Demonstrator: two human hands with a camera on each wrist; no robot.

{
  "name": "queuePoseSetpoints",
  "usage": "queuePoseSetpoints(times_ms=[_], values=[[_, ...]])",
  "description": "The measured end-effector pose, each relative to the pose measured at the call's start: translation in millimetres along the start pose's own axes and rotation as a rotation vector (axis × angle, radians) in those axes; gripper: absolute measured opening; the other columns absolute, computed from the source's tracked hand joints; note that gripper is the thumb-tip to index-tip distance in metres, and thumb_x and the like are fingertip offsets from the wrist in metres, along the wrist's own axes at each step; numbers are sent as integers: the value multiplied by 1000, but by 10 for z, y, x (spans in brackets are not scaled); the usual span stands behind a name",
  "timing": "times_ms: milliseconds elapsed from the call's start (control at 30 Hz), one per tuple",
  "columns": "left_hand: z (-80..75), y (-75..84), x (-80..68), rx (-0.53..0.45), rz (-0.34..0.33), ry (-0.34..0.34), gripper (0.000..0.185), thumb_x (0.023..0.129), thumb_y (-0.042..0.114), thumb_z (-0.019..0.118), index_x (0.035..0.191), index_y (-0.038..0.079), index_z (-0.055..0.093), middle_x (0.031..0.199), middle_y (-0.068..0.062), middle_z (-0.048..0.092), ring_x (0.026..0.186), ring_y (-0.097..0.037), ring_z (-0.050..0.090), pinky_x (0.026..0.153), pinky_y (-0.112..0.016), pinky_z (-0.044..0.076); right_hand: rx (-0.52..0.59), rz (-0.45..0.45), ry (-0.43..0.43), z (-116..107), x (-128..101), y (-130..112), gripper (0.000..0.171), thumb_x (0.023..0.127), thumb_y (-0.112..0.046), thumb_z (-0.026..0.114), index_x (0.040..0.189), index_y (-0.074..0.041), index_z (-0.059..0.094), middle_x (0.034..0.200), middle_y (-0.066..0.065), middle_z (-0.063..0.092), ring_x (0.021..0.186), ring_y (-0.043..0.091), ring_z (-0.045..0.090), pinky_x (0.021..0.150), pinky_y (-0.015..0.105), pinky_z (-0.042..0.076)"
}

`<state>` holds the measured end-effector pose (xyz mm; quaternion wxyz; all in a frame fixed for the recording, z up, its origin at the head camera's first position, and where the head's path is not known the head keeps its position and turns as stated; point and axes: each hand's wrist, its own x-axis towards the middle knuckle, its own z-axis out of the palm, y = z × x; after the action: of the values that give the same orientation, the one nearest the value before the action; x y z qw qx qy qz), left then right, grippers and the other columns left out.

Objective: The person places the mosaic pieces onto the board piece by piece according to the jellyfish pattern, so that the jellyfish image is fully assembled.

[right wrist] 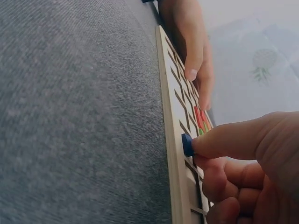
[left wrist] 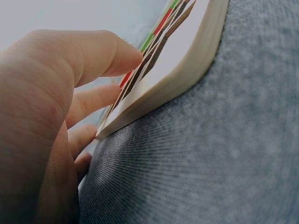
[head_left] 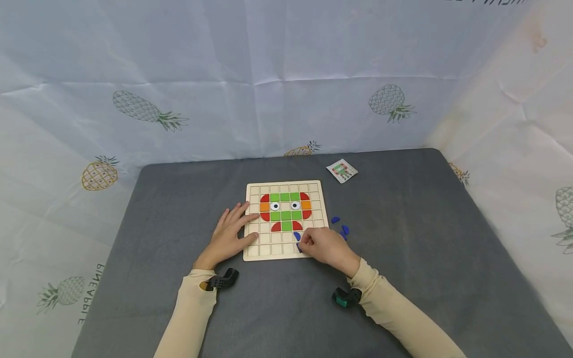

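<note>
I see a desk [head_left: 403, 258] covered in grey cloth, with a pale sheet printed with pineapples [head_left: 147, 112] hanging behind and at the sides. A square wooden board [head_left: 286, 251] lies flat at the middle, its edges square to the desk's edges, part filled with green, red and orange tiles. My left hand [head_left: 228, 236] rests on the board's left edge, fingers straight and spread. My right hand [head_left: 327, 246] pinches a blue piece [right wrist: 187, 144] at the board's near right rows; I cannot tell which way it points. More blue pieces [head_left: 343, 229] lie just right of the board. A small card [head_left: 342, 170] lies beyond.
</note>
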<state>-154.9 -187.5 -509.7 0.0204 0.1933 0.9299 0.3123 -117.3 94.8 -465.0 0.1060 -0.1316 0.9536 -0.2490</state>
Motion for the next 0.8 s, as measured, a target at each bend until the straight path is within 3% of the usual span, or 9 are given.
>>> queuePoseSetpoints(times_ms=[233,567,800], values=[[-9,0,-5,4,0,1,51,89,42,62,138,31,52,160,2,22,150,-23,12,122,-46,0,38,-30,-1,-37,24,40,13,89,-28,68,80,-19,65,59,-9,50,51,6,46,44,20,33],[13,-3,5,-2,10,3,51,90,41,62,138,30,52,160,3,21,150,-21,11,122,-44,-1,161,16,108,-528,58,358,12,92,-25,65,88,-14,69,68,1,60,54,11,46,48,24,38],[14,-8,-4,10,9,2,51,89,41,62,138,29,52,160,1,22,150,-23,12,122,-45,0,112,73,168,-666,75,615,15,94,-27,62,94,-14,69,76,4,66,56,13,49,49,27,40]])
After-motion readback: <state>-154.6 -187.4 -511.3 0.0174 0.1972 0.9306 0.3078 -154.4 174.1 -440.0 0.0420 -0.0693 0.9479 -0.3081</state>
